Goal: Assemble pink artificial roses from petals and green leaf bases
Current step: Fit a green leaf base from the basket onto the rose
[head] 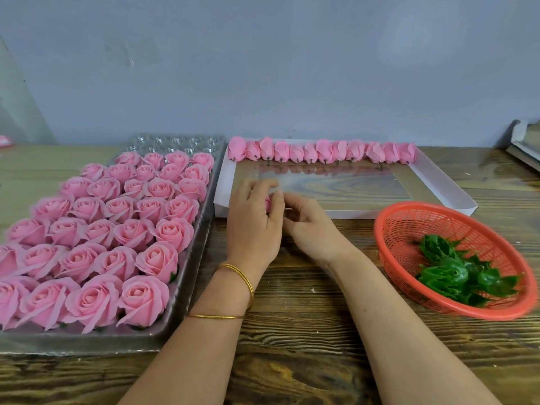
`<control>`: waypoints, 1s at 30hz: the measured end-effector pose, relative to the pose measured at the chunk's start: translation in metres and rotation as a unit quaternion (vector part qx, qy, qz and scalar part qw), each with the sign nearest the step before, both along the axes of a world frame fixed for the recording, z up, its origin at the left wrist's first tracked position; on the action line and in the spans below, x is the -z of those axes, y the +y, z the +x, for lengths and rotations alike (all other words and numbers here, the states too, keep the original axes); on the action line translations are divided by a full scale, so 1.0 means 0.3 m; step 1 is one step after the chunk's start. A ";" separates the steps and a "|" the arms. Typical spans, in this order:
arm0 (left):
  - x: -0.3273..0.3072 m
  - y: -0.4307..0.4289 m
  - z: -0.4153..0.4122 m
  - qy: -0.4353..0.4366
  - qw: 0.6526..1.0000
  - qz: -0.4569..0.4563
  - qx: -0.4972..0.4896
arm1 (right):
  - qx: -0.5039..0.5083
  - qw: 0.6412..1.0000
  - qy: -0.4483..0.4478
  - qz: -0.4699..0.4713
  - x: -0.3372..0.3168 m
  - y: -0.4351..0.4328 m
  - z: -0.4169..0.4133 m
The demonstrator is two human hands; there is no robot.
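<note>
Left hand: the left hand (254, 220) has its fingers curled round a small pink rose piece (268, 203). Only a sliver of the piece shows between fingers and palm.
Right hand: the right hand (311, 229) is just beside the left, fingers bent, with its fingertips meeting those of the left hand. The left hand hides the contact, so I cannot tell whether the right pinches the pink piece.
Place of the hands: both are over the brown wood-grain surface (292, 331), at the near left corner of the white box.
Buds: a row of closed pink petal buds (321, 152) lies along the far edge of a shallow white cardboard box with a clear window (455, 194). Their short stems point toward the person.
Leaf bases: glossy green plastic leaf bases (455, 276) lie heaped in the near right part of a round red plastic mesh basket (409, 223). The basket stands right of the hands, just beside the box's near edge.
Finished roses: open pink artificial roses (96, 244) stand in rows in a clear plastic cell tray (187, 287) left of the hands. The farthest cells show as bare plastic.
Wrist: two thin gold bangles (236, 276) sit on the left forearm.
Background: a grey wall (292, 68) stands behind, with stacked flat boxes (526, 147) at the right edge.
</note>
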State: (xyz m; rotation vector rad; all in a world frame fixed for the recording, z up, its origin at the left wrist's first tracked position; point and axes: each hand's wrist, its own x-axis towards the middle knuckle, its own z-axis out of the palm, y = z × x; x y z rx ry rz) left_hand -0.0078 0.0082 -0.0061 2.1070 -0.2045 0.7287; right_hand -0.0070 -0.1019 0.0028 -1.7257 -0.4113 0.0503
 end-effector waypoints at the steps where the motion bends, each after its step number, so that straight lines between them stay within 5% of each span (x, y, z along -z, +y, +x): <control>1: 0.001 0.001 0.001 -0.002 1.000 0.011 -0.007 | 0.002 1.000 -0.002 -0.001 0.001 0.001 0.001; 30: -0.026 -0.007 0.010 0.021 0.997 0.050 -0.053 | 0.033 0.980 0.101 0.168 0.025 0.010 0.013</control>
